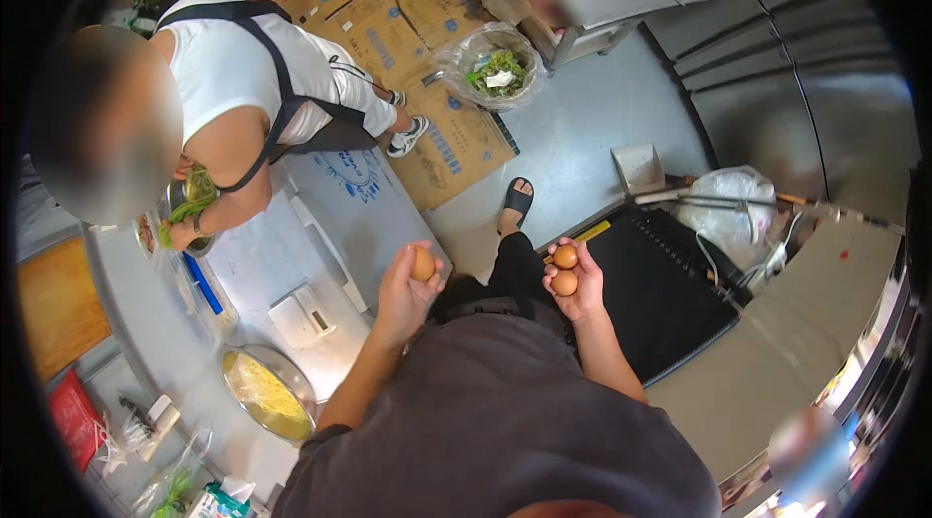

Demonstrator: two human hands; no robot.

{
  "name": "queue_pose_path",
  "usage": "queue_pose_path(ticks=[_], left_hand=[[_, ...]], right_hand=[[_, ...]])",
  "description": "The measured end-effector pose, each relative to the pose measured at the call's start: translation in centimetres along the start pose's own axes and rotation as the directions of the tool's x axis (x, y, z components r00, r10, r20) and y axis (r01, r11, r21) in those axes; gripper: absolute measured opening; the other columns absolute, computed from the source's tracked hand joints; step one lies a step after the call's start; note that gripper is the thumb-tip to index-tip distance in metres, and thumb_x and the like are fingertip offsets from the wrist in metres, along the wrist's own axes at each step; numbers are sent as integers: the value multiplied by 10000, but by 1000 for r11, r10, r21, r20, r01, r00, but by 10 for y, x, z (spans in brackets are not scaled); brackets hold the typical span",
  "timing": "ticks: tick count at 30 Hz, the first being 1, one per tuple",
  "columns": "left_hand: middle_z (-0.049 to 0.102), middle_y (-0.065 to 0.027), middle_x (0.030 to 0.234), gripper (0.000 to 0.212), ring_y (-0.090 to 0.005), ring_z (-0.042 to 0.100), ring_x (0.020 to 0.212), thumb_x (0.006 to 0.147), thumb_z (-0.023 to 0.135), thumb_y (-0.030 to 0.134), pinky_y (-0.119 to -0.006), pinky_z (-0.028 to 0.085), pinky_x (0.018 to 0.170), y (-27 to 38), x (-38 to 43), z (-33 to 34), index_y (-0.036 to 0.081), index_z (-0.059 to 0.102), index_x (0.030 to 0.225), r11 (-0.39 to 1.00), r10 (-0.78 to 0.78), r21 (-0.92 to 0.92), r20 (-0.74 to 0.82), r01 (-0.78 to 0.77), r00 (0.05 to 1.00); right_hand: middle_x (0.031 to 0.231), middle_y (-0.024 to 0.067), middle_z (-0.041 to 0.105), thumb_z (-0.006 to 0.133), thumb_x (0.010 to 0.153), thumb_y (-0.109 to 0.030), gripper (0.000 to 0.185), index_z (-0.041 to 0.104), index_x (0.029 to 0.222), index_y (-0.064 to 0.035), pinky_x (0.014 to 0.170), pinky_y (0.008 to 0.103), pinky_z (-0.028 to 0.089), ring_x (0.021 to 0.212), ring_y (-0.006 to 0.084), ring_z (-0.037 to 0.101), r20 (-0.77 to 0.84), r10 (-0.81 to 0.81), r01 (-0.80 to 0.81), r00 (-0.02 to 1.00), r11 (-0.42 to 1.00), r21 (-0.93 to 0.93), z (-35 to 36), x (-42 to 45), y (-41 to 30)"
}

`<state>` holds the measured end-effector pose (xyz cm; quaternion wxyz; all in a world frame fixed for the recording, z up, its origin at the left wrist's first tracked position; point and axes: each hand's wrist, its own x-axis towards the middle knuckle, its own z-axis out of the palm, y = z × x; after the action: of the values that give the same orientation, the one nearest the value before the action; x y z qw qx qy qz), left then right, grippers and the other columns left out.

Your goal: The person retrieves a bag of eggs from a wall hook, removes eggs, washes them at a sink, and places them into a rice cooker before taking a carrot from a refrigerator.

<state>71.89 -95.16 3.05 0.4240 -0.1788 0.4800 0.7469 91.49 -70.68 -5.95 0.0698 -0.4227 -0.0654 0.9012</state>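
Note:
One brown egg (pixel 422 264) rests in the curled fingers of my left hand (pixel 400 294), in front of my waist. My right hand (pixel 587 292) holds two more: an upper brown egg (pixel 565 256) and a lower brown egg (pixel 564 283), side by side against the palm. Both hands are in the air, apart from each other. Left of my left hand is a metal counter (pixel 255 263) with a white kitchen scale (pixel 303 316). A steel bowl (pixel 306 381) of yellow noodle-like food under clear plastic is near my left forearm.
A co-worker (pixel 233 74) bends over the counter, holding green vegetables (pixel 191 205). A lined bin (pixel 466 55) with vegetable scraps stands on the floor past flattened cardboard (pixel 437 168). A black case-like object (pixel 655 299) and a dustpan (pixel 638 167) are at right, before the steel refrigerator (pixel 743 59).

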Motion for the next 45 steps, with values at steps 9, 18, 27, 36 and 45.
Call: queue_pose_path(ticks=[9,18,27,36,45], left_hand=[[633,-114,1037,280,-150,497,697,1123,467,340,-330,444,713,90,111,65,99,583,1204,996,-50,78,-49,54,998],[622,-58,1033,293,-113,539,729,1001,661,59,-281,469,676,209,224,99,73,552,1272,936,25,347,103,-60,994],[629,-3,902,292,-66,553,706,989,714,95,-226,446,628,306,300,129,82,616,1263,884,250,371,142,-286,958],[640,-22,919,258,-102,607,766,1014,703,120,-250,513,720,399,391,108,62,601,1245,814,507,377,-89,-442,857],[578,-49,962,304,-120,532,735,1059,631,87,-271,469,692,567,545,106,57,503,1333,856,422,-111,-415,-505,806]], right_hand=[[1102,93,606,425,1126,-523,431,522,1280,-132,691,367,513,777,219,582,143,-4,37,990,972,-232,129,125,-119],[1113,117,633,588,1035,-331,396,518,1356,-111,648,377,553,776,231,636,256,12,117,967,867,-484,283,232,-176],[974,102,637,403,1141,-502,405,494,1342,-162,617,362,549,718,204,632,290,303,-15,908,714,-700,456,308,-180],[1031,130,629,574,1084,-359,294,524,1272,-139,600,358,549,745,220,641,201,701,-301,684,522,-798,646,479,-140],[1003,128,608,513,1123,-425,401,462,1374,-116,625,359,536,722,223,630,244,808,-114,537,355,-928,844,625,-156]])
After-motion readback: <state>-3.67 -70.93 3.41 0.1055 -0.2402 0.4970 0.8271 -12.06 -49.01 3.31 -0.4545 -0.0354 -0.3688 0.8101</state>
